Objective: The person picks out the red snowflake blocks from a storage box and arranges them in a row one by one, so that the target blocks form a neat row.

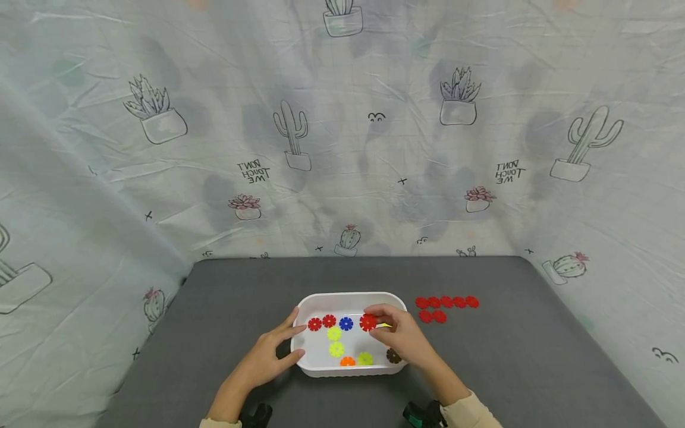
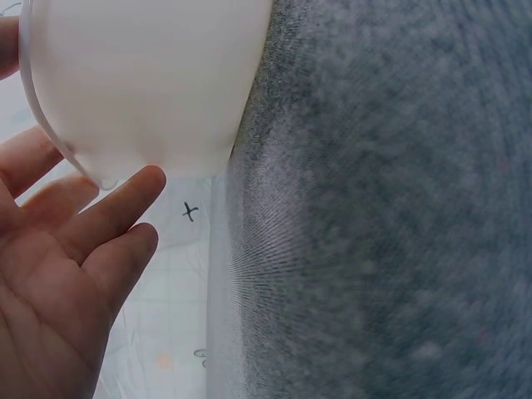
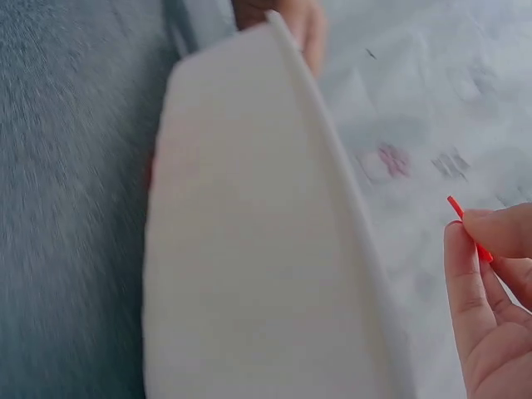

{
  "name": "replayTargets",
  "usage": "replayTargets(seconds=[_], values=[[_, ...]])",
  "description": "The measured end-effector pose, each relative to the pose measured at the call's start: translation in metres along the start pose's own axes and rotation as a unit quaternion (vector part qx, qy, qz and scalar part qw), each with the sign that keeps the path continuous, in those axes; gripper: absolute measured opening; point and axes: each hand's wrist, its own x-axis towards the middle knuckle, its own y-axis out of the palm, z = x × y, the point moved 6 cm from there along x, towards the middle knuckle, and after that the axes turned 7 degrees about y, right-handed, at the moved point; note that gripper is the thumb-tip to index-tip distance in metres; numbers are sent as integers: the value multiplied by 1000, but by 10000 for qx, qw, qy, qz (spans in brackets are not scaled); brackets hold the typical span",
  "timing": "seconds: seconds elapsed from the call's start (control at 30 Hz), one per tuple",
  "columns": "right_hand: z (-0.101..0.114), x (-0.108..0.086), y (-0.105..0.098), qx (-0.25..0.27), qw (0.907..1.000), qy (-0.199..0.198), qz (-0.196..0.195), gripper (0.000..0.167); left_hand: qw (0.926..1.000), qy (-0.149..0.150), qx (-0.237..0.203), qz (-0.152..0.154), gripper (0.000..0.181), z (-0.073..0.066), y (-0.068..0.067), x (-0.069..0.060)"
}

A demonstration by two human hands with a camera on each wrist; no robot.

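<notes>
A white plastic tray (image 1: 353, 371) stands on the grey table, with loose notched plastic discs inside. My right hand (image 1: 398, 334) is over the tray's right part, pinching a red notched disc (image 1: 367, 323) between thumb and fingers; the right wrist view shows this disc (image 3: 455, 208) edge-on. At the tray's left end, my left hand (image 1: 266, 358) rests on the rim with spread, fairly straight fingers. In the left wrist view, fingertips (image 2: 150, 179) lie against the outer wall. Within the tray are red discs (image 1: 314, 324), a blue disc (image 1: 346, 323), yellow-green discs (image 1: 336, 349), an orange disc (image 1: 348, 361) and a dark brown disc (image 1: 393, 356).
Right of the tray, several red discs (image 1: 446, 302) lie on the grey table (image 1: 508, 356) in two rows. A white cloth (image 1: 342, 148) printed with cacti hangs behind and at both sides. Dark devices (image 1: 423, 414) sit near both wrists.
</notes>
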Motion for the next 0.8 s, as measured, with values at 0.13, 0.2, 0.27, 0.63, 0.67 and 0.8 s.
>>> replayTargets(seconds=[0.13,0.2,0.27,0.63,0.67,0.8], values=[[-2,-10,-25,177,9987,-256,-411,38,10000,-41,-12,26,54,0,1,0],[-5,-14,-39,235,9965,-423,-687,37,10000,-61,-4,26,54,-1,1,0],[-8,-17,-52,254,9929,-547,-1023,36,10000,-55,9,14,54,-1,1,0],[-46,-26,-107,782,9731,-380,-2135,41,9995,223,174,-108,51,-2,1,-2],[-49,-26,-111,828,9710,-370,-2211,40,9995,229,176,-122,51,-1,1,-2],[-64,-27,-124,795,9645,-191,-2511,42,9997,170,123,-114,51,-1,1,0]])
